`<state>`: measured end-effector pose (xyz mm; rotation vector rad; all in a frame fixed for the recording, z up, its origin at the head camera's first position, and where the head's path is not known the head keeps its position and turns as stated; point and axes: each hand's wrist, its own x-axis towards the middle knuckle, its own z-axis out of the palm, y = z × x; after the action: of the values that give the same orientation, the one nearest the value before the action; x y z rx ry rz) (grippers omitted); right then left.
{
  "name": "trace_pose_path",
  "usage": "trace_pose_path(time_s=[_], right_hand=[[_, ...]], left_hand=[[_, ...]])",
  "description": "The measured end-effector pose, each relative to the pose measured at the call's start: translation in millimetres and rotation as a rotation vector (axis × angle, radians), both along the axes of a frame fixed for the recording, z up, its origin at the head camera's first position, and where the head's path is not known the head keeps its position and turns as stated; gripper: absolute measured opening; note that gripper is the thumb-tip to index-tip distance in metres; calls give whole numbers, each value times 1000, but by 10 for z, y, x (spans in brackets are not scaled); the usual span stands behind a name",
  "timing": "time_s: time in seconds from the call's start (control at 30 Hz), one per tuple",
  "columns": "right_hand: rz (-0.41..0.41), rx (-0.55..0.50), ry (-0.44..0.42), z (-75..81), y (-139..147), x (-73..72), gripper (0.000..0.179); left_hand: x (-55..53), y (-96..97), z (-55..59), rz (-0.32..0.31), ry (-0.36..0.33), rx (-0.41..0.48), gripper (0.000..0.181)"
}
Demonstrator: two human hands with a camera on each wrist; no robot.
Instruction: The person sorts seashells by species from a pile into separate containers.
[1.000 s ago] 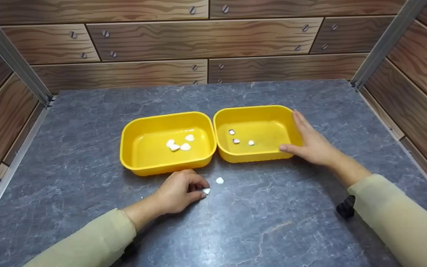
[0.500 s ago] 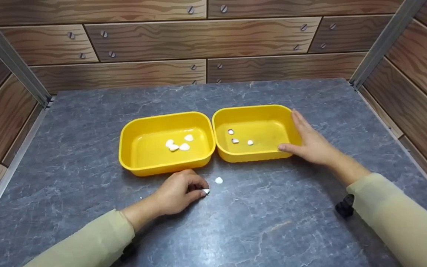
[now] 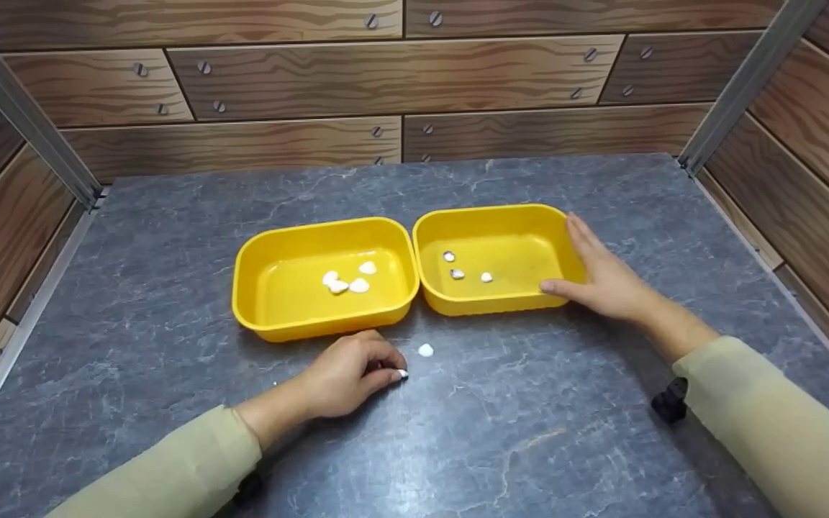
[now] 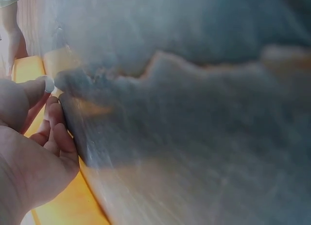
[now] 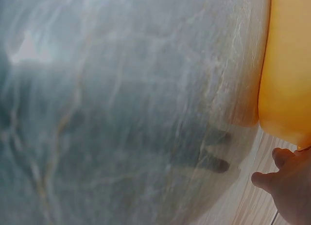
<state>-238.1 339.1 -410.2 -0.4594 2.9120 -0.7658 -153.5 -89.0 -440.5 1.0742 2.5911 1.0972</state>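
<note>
My left hand point(image 3: 346, 374) is low over the grey table, pinching a small white seashell point(image 3: 403, 373) between thumb and fingertips. In the left wrist view the same seashell point(image 4: 49, 84) shows at the fingertips, mostly covered by them. Another white seashell point(image 3: 425, 350) lies on the table just beyond. My right hand point(image 3: 612, 284) rests against the right end of the right yellow bin point(image 3: 497, 306), fingers straight along its side and thumb at the front rim. Inside that bin are three small shells point(image 3: 457, 274) with dark marks. Several white shells point(image 3: 359, 285) lie in the left yellow bin point(image 3: 335, 329).
Both bins stand side by side with their near ends touching, on a marbled grey tabletop point(image 3: 515, 432). Wood-patterned panels point(image 3: 400, 79) close off the back and sides, with metal posts point(image 3: 753, 79) at the rear corners.
The seashell in my left fingertips has tilted, so less of its white face shows now. My right hand and both bins have stayed in place.
</note>
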Motion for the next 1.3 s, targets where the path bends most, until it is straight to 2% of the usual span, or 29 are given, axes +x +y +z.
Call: trace_pose_path(time_s=[0.3,0.5,0.7,1.07,1.3], right_hand=[[0,-4,4,-5,3,9,116],[2,-12,10,-32,14,2,116],[3,-9,11,-23,12,4,115],[6,-5,6,-1,-1,2,115],[7,-6,6,-3,-2,-3,115]], left_hand=[[-5,13,17,-13,20,9,12],[-4,29,64,-9,-15,29,12],[-22,92,235,-2,-76,41,13],[-125,274,536,-17,-205,80,17],[-257,456,723,-11,-214,125,16]])
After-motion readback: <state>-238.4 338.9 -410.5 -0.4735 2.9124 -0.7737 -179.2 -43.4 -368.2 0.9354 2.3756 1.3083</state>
